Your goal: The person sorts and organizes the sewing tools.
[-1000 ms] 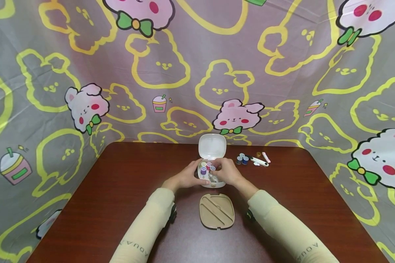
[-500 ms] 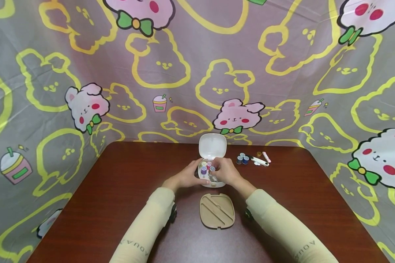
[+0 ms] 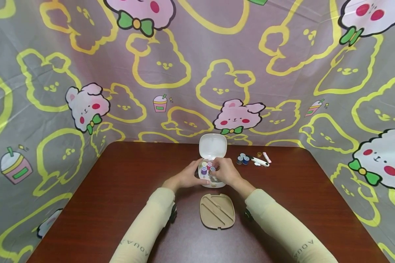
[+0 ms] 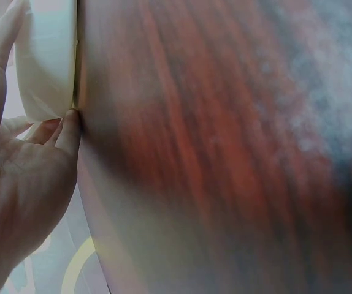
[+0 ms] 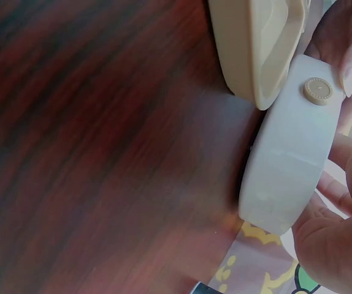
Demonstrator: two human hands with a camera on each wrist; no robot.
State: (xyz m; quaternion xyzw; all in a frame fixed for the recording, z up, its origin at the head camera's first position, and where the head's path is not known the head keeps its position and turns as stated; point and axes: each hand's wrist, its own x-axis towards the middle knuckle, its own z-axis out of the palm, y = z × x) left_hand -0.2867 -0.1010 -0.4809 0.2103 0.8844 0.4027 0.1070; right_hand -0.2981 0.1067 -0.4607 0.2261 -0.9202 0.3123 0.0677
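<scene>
A white box [image 3: 213,185] stands on the table with its lid [image 3: 213,145] raised at the back. My left hand [image 3: 186,176] grips the box's left side, thumb over the front rim; in the left wrist view its fingers lie against the box wall [image 4: 46,67]. Inside the box are a purple thread spool [image 3: 204,170], a pink spool [image 3: 209,165] and a pale one [image 3: 204,165]. My right hand [image 3: 228,171] reaches in from the right and pinches a spool with a pale bluish top [image 3: 212,169]. Its fingertips are partly hidden.
A beige tray with diagonal ridges [image 3: 217,211] lies in front of the box. To the right are several small things: dark and blue thread spools [image 3: 245,160], a white-handled tool [image 3: 260,162], a small brownish round item [image 3: 259,154] and a pink-and-white strip [image 3: 267,157].
The right hand and the spool in its fingers have shifted very slightly inside the box. The left hand keeps its hold on the box.
</scene>
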